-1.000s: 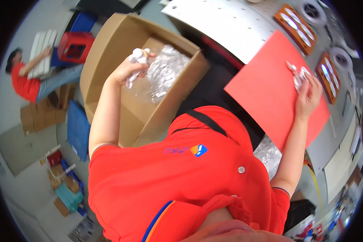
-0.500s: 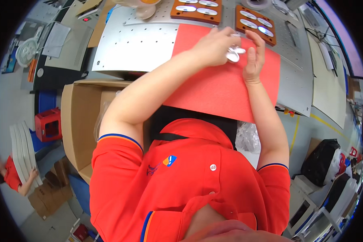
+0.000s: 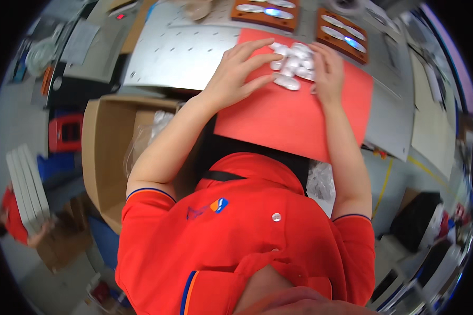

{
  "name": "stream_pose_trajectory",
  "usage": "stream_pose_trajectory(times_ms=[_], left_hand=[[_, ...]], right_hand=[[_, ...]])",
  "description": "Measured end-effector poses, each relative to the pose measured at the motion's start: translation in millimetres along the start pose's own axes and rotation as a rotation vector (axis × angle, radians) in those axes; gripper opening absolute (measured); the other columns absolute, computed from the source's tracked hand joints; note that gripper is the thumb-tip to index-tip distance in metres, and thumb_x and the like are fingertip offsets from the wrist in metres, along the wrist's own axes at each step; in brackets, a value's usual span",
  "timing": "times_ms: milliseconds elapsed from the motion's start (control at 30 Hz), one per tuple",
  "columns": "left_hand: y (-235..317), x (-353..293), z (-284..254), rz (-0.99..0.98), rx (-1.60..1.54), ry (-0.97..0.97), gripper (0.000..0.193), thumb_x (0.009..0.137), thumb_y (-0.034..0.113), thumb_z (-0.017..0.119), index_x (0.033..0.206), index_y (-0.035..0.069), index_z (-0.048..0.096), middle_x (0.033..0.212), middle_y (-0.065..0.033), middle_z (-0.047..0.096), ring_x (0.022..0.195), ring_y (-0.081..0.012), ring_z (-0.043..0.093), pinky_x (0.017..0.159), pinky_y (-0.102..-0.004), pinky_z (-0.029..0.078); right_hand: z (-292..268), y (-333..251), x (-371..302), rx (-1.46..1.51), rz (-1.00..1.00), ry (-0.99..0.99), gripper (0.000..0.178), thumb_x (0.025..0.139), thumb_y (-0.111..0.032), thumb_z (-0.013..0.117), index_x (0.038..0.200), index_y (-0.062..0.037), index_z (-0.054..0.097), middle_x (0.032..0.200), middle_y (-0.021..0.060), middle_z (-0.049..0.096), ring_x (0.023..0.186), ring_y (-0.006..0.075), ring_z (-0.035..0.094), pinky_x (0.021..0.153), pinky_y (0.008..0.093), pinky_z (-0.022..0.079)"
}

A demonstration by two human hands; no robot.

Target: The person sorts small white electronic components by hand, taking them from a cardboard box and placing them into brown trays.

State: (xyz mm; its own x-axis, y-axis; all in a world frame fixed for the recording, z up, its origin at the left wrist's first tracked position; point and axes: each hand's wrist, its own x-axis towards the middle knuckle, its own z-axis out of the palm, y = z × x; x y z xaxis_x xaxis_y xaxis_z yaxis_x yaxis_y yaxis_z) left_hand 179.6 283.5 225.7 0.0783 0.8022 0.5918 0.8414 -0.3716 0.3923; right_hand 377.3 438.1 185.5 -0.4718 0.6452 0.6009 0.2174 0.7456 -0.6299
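A loose pile of small, shiny, clear-white oval pieces (image 3: 298, 62) lies on a red sheet (image 3: 284, 118) on the metal worktable. My left hand (image 3: 242, 71) is open at the pile's left side, fingers spread, with the fingertips touching or close over the nearest ovals. On the other side, my right hand (image 3: 328, 73) curves its fingers loosely along the pile's edge. One small piece shows by its thumb; whether it is pinched is hard to tell through the blur. Beyond the sheet, two orange-brown trays, a left tray (image 3: 270, 25) and a right tray (image 3: 326, 48), hold similar ovals.
An open cardboard box (image 3: 97, 157) with clear plastic bags stands below the table's left edge. A rounded pale object (image 3: 197, 9) and a roll of tape (image 3: 347, 5) sit at the back. At far left, another person (image 3: 16, 215) holds long white panels (image 3: 29, 184).
The ovals that were in or under my hands now lie as a spread pile on the red sheet. My left hand has drawn left with fingers spread; my right hand has moved against the pile.
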Motion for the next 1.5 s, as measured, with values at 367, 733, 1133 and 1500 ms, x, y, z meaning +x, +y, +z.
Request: stream_pose_trajectory(times_ms=[367,733,1133,1500], left_hand=[[-55,-281,-122,-1.521,-1.117,0.148,0.023,0.097,0.030,0.051,0.092,0.009,0.059,0.100,-0.0093,0.067,0.094,-0.0181,0.066,0.075,-0.0282,0.053],[-151,-400,58,-1.730,0.285,-0.580,0.089,0.070,0.049,0.073,0.142,0.010,0.038,0.153,-0.0261,0.015,0.142,-0.0441,0.014,0.112,-0.0591,0.017],[-159,-381,53,-1.422,0.242,-0.531,0.084,0.070,0.037,0.073,0.144,0.032,0.034,0.131,-0.0264,0.051,0.124,-0.0436,0.046,0.105,-0.0467,0.036],[-156,-377,73,-1.634,-0.051,-0.557,0.074,0.072,0.041,0.074,0.138,0.027,0.045,0.145,-0.0220,0.037,0.133,-0.0391,0.039,0.109,-0.0462,0.033]], right_hand=[[0,17,-3,0.104,0.134,0.050,0.024,0.098,-0.014,0.048,0.111,0.0005,0.064,0.114,0.0081,0.060,0.106,0.0176,0.056,0.094,0.0305,0.043],[1,8,-10,-0.074,-0.014,-0.010,0.025,0.099,-0.013,0.050,0.114,0.0012,0.062,0.117,0.0100,0.058,0.108,0.0199,0.055,0.095,0.0321,0.042],[5,-1,-8,-0.238,-0.140,-0.085,0.021,0.096,-0.011,0.054,0.110,-0.0015,0.066,0.115,0.0112,0.057,0.108,0.0219,0.055,0.087,0.0317,0.049],[3,1,-3,-0.317,-0.177,-0.113,0.020,0.095,-0.011,0.056,0.110,-0.0030,0.067,0.114,0.0109,0.058,0.107,0.0213,0.056,0.085,0.0314,0.049]])
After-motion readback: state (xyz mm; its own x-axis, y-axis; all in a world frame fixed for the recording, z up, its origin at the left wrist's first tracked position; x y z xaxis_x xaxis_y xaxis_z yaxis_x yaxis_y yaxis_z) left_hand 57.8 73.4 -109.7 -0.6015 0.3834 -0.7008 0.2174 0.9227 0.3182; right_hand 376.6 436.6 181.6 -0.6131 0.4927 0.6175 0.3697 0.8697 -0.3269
